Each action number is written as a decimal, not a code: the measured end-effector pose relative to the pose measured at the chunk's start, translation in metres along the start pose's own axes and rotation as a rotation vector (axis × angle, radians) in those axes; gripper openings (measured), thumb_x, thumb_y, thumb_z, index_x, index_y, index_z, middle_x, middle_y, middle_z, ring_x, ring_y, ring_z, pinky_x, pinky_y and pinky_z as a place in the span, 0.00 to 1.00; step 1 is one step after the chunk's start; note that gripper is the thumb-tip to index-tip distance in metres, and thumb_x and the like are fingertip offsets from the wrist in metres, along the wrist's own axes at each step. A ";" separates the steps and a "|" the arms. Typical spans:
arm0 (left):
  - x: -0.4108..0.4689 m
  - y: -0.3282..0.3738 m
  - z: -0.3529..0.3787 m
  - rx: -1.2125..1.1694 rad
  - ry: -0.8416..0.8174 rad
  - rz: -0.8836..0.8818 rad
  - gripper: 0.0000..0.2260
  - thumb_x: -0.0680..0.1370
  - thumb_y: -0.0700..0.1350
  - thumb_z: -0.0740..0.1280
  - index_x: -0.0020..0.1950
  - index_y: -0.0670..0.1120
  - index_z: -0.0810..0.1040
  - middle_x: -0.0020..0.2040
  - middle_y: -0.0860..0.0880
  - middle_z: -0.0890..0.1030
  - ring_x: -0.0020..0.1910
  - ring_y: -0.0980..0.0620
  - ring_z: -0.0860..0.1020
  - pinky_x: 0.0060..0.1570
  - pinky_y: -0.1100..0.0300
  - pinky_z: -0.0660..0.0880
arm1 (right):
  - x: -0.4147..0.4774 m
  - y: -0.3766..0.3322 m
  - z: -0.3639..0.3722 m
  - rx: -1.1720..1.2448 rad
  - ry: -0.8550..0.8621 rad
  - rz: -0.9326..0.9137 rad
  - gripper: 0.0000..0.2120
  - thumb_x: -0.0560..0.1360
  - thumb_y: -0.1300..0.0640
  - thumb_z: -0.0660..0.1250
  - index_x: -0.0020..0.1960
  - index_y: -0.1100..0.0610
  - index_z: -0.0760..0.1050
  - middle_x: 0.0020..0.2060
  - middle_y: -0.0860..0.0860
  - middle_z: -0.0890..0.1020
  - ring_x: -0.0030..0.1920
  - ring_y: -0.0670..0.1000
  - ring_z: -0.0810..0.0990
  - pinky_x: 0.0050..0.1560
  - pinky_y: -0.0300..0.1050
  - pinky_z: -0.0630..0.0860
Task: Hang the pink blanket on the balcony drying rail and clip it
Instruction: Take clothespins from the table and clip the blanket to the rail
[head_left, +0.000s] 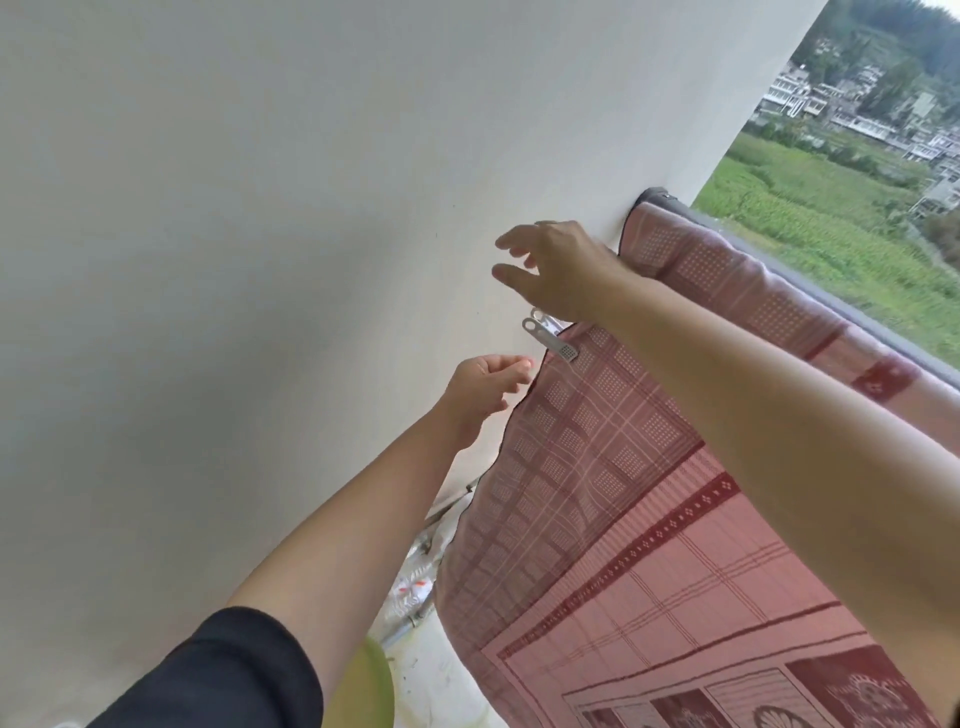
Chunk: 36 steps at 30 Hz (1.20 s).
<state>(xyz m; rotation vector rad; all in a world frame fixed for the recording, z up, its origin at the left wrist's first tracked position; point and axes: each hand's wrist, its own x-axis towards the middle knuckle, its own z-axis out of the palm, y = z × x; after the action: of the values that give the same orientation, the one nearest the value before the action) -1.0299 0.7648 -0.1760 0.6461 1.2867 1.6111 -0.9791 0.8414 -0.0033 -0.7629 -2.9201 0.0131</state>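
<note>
The pink blanket (649, 519) with dark red checks hangs over the grey drying rail (852, 312), which runs from the wall down to the right. A white clip (550, 338) sits on the blanket's upper left corner next to the wall. My right hand (550, 265) hovers just above the clip with fingers spread and holds nothing. My left hand (488, 389) is below and left of the clip, close to the blanket's edge, with loosely curled fingers and nothing in them.
A plain white wall (260, 260) fills the left and top. Beyond the rail lie green fields (831, 218) and distant buildings. Below the blanket, the pale balcony floor (426, 670) carries pipes and scraps. Something yellow-green (363, 691) shows at my left elbow.
</note>
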 end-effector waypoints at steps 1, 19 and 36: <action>0.000 0.002 -0.006 0.139 0.128 0.022 0.10 0.78 0.47 0.67 0.52 0.41 0.82 0.41 0.52 0.81 0.44 0.50 0.77 0.43 0.58 0.74 | -0.006 -0.001 0.001 0.012 0.143 -0.040 0.20 0.80 0.44 0.62 0.69 0.51 0.74 0.61 0.51 0.80 0.59 0.53 0.79 0.55 0.51 0.77; -0.119 -0.119 -0.028 1.411 0.215 0.231 0.26 0.82 0.56 0.53 0.78 0.46 0.60 0.79 0.41 0.54 0.78 0.42 0.52 0.74 0.42 0.51 | -0.316 0.030 0.246 0.016 0.114 0.505 0.34 0.81 0.43 0.56 0.81 0.55 0.48 0.81 0.58 0.45 0.80 0.59 0.48 0.78 0.59 0.51; -0.275 -0.203 0.301 1.537 -0.669 0.848 0.19 0.82 0.58 0.50 0.66 0.49 0.69 0.63 0.47 0.74 0.63 0.44 0.71 0.63 0.44 0.68 | -0.708 0.067 0.195 0.019 0.488 1.210 0.37 0.79 0.44 0.63 0.81 0.56 0.51 0.80 0.61 0.50 0.79 0.63 0.55 0.75 0.60 0.58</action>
<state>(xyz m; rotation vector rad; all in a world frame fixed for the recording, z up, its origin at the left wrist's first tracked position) -0.5925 0.6519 -0.2331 2.6358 1.5963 0.4275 -0.3577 0.5592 -0.2825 -2.0084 -1.6495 -0.0285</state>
